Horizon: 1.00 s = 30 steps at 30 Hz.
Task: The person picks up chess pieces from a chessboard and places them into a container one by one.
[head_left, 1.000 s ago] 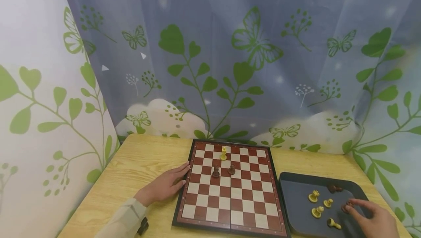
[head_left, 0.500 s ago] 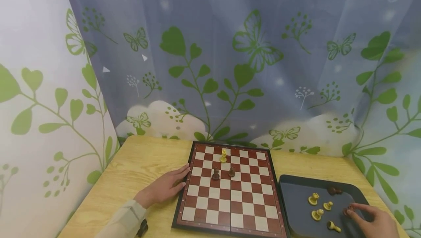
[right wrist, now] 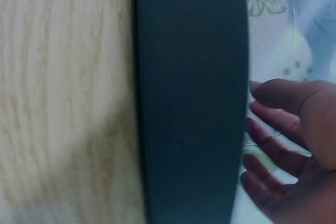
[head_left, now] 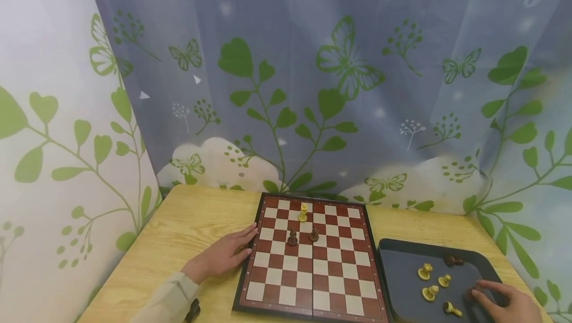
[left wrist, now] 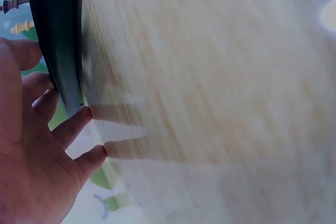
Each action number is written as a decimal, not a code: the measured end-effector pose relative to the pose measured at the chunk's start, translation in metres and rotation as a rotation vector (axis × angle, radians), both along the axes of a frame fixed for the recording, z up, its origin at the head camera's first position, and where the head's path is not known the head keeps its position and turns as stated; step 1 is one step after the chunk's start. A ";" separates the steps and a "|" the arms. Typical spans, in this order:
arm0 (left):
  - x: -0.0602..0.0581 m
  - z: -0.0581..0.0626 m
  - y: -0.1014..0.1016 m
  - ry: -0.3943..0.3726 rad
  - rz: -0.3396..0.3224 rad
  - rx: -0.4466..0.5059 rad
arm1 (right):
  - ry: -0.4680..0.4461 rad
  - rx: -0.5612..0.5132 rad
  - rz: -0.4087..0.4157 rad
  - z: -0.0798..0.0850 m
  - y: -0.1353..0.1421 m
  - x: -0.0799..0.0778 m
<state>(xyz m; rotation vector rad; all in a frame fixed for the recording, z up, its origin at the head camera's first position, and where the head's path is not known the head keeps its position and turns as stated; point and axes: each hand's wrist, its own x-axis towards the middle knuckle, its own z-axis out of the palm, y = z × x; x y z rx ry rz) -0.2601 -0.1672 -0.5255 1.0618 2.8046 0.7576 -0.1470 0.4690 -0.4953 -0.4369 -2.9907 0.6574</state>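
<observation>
My left hand rests on the wooden table with its fingers straight, fingertips at the left edge of the chessboard. The left wrist view shows its thumb against the board's dark side. On the board stand a yellow king-like piece and two dark pieces, one a taller piece, the other a knight. Over the dark tray my right hand pinches a dark chess piece between thumb and forefinger. In the right wrist view the tray's wall hides the fingertips and that piece.
Several yellow chess pieces stand or lie in the tray, with a dark piece lying near its far wall. The tray stands close against the board's right edge. A patterned curtain hangs behind the table.
The view has tipped slightly, so everything sits a little lower. The right hand stays at the dark piece in the tray, and the left hand keeps its place at the board.
</observation>
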 end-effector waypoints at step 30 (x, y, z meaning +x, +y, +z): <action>0.000 0.001 -0.002 -0.027 -0.011 -0.003 | 0.452 -0.089 0.549 0.037 -0.192 -0.022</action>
